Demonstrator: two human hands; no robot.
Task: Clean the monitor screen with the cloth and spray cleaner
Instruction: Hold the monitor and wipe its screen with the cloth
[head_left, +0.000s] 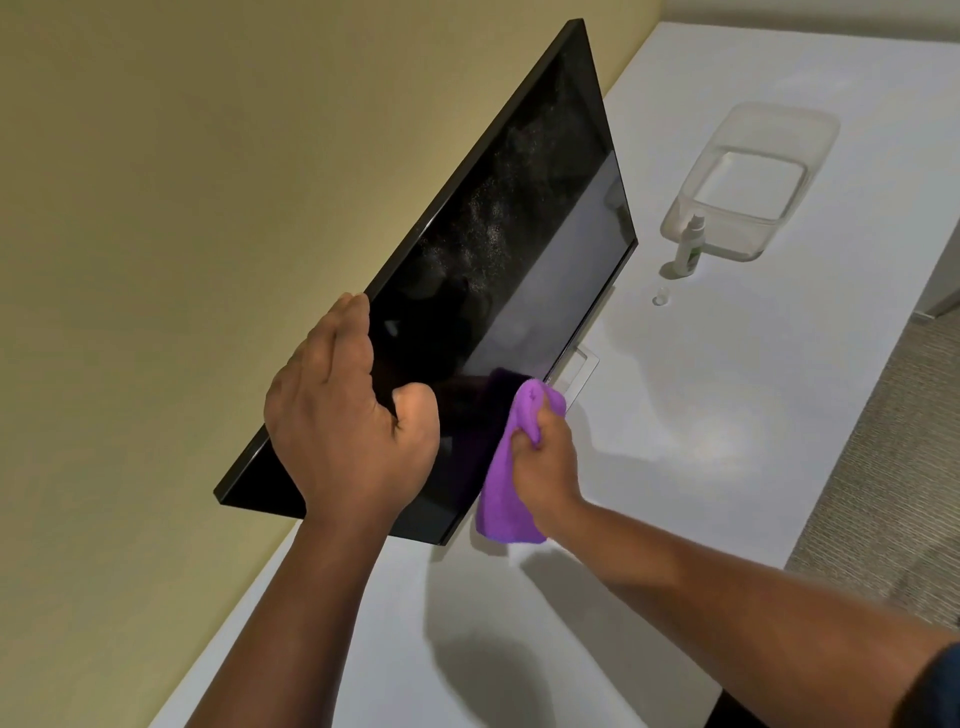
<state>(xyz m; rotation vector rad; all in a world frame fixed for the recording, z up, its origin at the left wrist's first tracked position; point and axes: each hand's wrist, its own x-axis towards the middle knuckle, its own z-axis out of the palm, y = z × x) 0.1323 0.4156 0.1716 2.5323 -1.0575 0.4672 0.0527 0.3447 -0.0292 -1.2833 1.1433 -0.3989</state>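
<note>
A wide black flat-panel monitor (498, 234) stands on a white desk (727, 389) close to a pale yellow wall (156, 208), its dark glass speckled with fine spray droplets across the upper middle of the screen. The person's left hand (343, 421) grips the monitor's top edge near the closer end: the fingers (337, 332) lie pressed together and hook over the back of the frame, while the thumb sits on the glass in front. The right hand (545, 457) holds a crumpled purple microfibre cloth (506, 488) bunched in curled fingers, pressing it against the screen's lower edge; the loose end of the cloth hangs down past the bottom corner of the frame towards the desk. A dim purple reflection of the cloth shows in the glass just beside it.

Further along the desk, well apart from the hands, a small white spray bottle (690, 247) stands upright, just beside a clear rectangular plastic tub (748, 176). A small clear cap (661, 297) lies on the desk near the bottle. Part of the monitor's pale stand base (579, 371) shows below the screen. Grey carpet (883, 467) runs past the desk's far side.
</note>
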